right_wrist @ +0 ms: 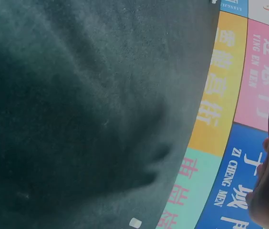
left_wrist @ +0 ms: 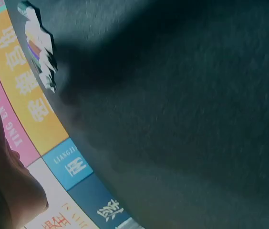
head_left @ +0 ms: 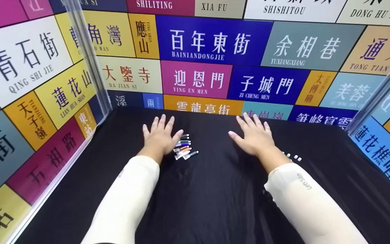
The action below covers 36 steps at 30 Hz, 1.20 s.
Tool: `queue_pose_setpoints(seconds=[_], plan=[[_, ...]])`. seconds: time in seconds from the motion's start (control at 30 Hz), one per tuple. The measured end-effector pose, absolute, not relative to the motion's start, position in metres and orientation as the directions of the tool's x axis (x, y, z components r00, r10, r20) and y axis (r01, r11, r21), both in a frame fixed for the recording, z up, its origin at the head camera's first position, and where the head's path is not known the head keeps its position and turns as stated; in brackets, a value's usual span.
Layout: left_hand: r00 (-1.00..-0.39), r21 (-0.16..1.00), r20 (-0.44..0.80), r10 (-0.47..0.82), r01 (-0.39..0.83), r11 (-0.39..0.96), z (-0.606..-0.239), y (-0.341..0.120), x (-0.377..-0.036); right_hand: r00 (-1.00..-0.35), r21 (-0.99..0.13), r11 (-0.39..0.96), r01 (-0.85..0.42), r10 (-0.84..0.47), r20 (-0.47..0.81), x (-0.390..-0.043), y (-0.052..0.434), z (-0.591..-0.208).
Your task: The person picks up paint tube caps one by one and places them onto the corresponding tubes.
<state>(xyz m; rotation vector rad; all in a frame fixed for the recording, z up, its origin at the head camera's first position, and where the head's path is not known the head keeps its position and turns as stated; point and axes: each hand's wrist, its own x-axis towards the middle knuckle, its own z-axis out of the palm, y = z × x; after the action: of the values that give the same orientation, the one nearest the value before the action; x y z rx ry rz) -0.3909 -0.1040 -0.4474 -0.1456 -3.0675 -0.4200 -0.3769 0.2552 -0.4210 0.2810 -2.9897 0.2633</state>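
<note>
My left hand (head_left: 159,137) is spread palm down over the black cloth, fingers pointing at the back wall, holding nothing. Just right of its thumb lies a small pile of slim tubes (head_left: 183,149) with coloured bands and dark caps; the hand partly covers it. In the left wrist view the same tubes (left_wrist: 40,47) lie at the upper left. My right hand (head_left: 254,135) is likewise spread with straight fingers and holds nothing. Several small white pieces (head_left: 296,157) lie to the right of its wrist, partly hidden behind the forearm. One white piece (right_wrist: 135,223) shows low in the right wrist view.
A black cloth (head_left: 208,189) covers the table, with soft folds near the front. Walls of coloured panels with place names (head_left: 212,40) stand behind and on both sides. Clear upright edges (head_left: 90,57) mark the left and right back corners.
</note>
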Motion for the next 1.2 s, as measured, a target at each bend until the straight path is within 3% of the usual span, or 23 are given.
queue_pose_setpoints(seconds=[0.27,0.5,1.0,1.2], plan=[[-0.99,0.331,0.044,0.132,0.139,0.933,-0.45,-0.091,-0.384,-0.979,-0.225,0.957,-0.184,-0.157,0.131,-0.373,0.273,-0.419],[-0.985,0.377,0.107,0.132,0.163,0.912,-0.46,-0.086,-0.38,-0.981,-0.29,0.939,-0.183,-0.155,0.117,-0.369,0.286,-0.422],[-0.961,0.426,0.135,0.24,0.275,0.862,-0.472,-0.079,-0.36,-0.969,-0.429,0.885,-0.181,-0.086,0.232,-0.36,0.323,-0.42],[-0.969,0.541,0.136,0.208,0.248,0.804,-0.476,-0.075,-0.355,-0.976,-0.472,0.869,-0.151,-0.054,0.212,-0.354,0.332,-0.423]])
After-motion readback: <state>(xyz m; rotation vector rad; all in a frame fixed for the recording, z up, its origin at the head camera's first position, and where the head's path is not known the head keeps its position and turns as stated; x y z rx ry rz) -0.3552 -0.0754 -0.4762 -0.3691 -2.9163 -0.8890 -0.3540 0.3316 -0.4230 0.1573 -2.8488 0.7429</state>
